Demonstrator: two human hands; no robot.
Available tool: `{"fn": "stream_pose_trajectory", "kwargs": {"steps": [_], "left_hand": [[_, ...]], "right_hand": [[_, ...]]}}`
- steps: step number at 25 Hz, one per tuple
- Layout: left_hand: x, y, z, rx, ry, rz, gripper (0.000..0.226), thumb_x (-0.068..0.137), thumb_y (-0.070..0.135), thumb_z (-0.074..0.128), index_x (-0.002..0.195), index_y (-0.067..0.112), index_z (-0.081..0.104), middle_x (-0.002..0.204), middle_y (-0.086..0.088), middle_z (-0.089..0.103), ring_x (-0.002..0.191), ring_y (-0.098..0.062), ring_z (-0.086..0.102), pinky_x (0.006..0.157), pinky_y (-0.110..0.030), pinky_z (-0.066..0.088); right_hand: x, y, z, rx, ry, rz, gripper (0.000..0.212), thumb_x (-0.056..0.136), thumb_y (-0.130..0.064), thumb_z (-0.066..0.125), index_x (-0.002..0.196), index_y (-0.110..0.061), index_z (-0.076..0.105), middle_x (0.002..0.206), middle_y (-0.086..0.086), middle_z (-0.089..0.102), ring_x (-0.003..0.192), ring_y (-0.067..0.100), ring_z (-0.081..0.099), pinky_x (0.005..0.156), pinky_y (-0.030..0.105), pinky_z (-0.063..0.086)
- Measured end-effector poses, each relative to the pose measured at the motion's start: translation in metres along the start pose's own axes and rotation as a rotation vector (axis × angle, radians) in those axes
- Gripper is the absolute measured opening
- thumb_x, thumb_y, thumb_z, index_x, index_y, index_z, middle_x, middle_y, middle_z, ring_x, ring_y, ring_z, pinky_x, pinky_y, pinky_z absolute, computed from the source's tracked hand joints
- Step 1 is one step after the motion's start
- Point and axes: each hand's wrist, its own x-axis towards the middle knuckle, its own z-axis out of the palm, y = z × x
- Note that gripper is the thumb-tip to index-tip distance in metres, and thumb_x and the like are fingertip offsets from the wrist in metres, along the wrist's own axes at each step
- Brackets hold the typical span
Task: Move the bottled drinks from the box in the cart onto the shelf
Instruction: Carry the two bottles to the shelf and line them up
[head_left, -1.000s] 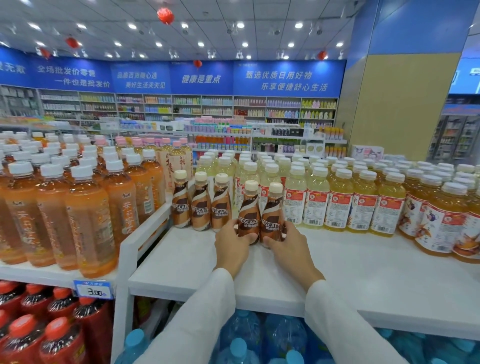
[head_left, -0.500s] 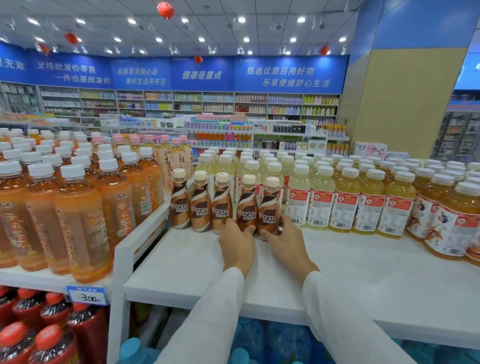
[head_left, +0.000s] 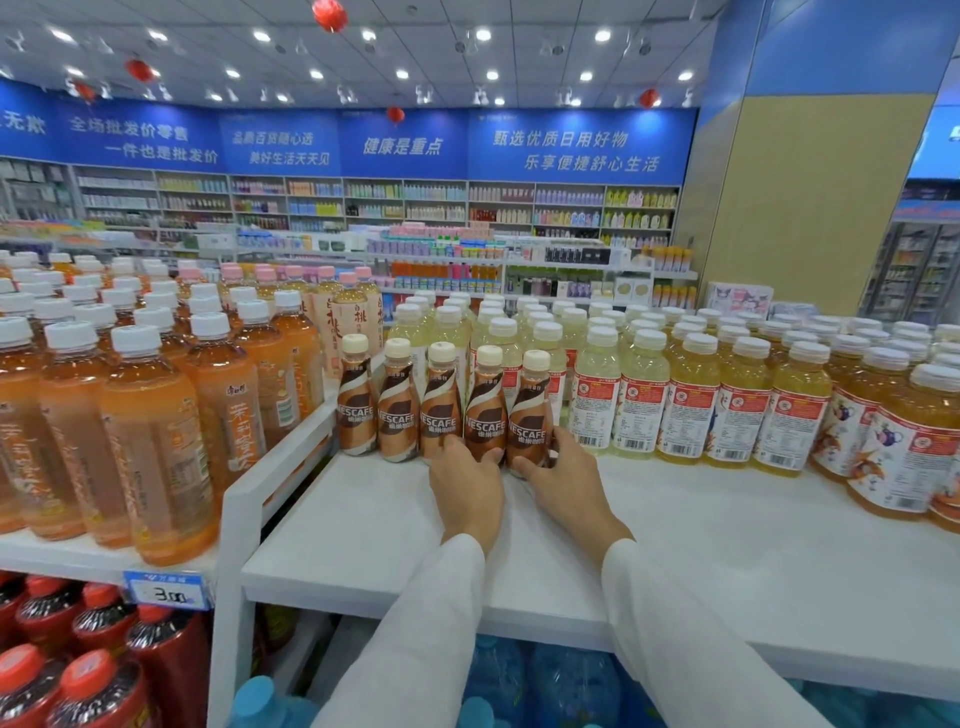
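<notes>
Five coffee bottles upright in row on shelf, long axes vertical. Left hand wraps base of fourth bottle; right hand wraps base of fifth bottle. Both bottles directly ahead of hands, at row's right end. Box, cart not in view.

The shop had a white panelled ceiling dotted with round recessed lights and hung with red lanterns. A blue banner with white Chinese lettering ran along the back above stocked wall shelving. A tan pillar, blue at its top, stood at the right, beside glass-door refrigerators.
</notes>
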Motion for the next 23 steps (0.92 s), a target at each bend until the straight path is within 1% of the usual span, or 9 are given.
{"fn": "stream_pose_trajectory", "kwargs": {"steps": [2, 6, 14, 18, 20, 23], "left_hand": [[0.001, 0.0, 0.001, 0.004, 0.009, 0.0, 0.034, 0.087, 0.029, 0.076, 0.108, 0.006, 0.062, 0.112, -0.011, 0.065, 0.108, -0.032, 0.059, 0.093, -0.041, 0.048], [0.003, -0.002, 0.002, 0.001, 0.016, -0.01, 0.035, 0.086, 0.029, 0.077, 0.108, 0.007, 0.061, 0.11, -0.01, 0.065, 0.106, -0.031, 0.06, 0.091, -0.041, 0.05], [0.005, -0.005, 0.004, 0.012, 0.02, -0.001, 0.036, 0.085, 0.03, 0.078, 0.107, 0.007, 0.061, 0.108, -0.01, 0.065, 0.105, -0.031, 0.061, 0.091, -0.043, 0.052], [0.004, -0.006, 0.004, 0.025, 0.03, -0.025, 0.044, 0.083, 0.034, 0.079, 0.112, 0.006, 0.06, 0.114, -0.01, 0.065, 0.109, -0.031, 0.061, 0.095, -0.043, 0.052], [0.003, -0.006, 0.002, 0.001, 0.024, -0.032, 0.043, 0.083, 0.033, 0.079, 0.112, 0.007, 0.06, 0.114, -0.01, 0.065, 0.109, -0.031, 0.062, 0.095, -0.041, 0.052], [-0.005, -0.009, -0.011, -0.049, -0.019, 0.004, 0.037, 0.084, 0.034, 0.076, 0.109, 0.012, 0.06, 0.112, -0.007, 0.068, 0.105, -0.028, 0.063, 0.087, -0.033, 0.049]], "right_hand": [[0.001, 0.001, 0.0, 0.011, -0.002, 0.001, 0.054, 0.085, -0.024, 0.079, 0.132, -0.021, 0.055, 0.118, -0.006, 0.066, 0.104, 0.011, 0.061, 0.091, 0.026, 0.047], [0.001, 0.002, 0.002, 0.023, 0.003, -0.006, 0.053, 0.085, -0.024, 0.079, 0.132, -0.022, 0.055, 0.116, -0.008, 0.065, 0.103, 0.009, 0.06, 0.09, 0.025, 0.047], [0.002, 0.004, 0.005, 0.007, 0.012, -0.01, 0.053, 0.088, -0.025, 0.076, 0.135, -0.024, 0.053, 0.123, -0.006, 0.066, 0.109, 0.012, 0.061, 0.094, 0.027, 0.048], [0.0, 0.003, 0.006, -0.001, 0.003, -0.004, 0.054, 0.088, -0.025, 0.076, 0.136, -0.027, 0.049, 0.124, -0.007, 0.065, 0.113, 0.013, 0.061, 0.095, 0.027, 0.047], [-0.005, 0.0, 0.004, -0.004, 0.0, 0.0, 0.059, 0.087, -0.027, 0.076, 0.137, -0.029, 0.046, 0.124, -0.008, 0.064, 0.113, 0.013, 0.062, 0.093, 0.026, 0.047], [-0.026, -0.01, -0.005, -0.027, -0.024, 0.01, 0.061, 0.09, -0.032, 0.073, 0.143, -0.026, 0.044, 0.126, -0.012, 0.057, 0.122, 0.017, 0.058, 0.097, 0.028, 0.045]]}}
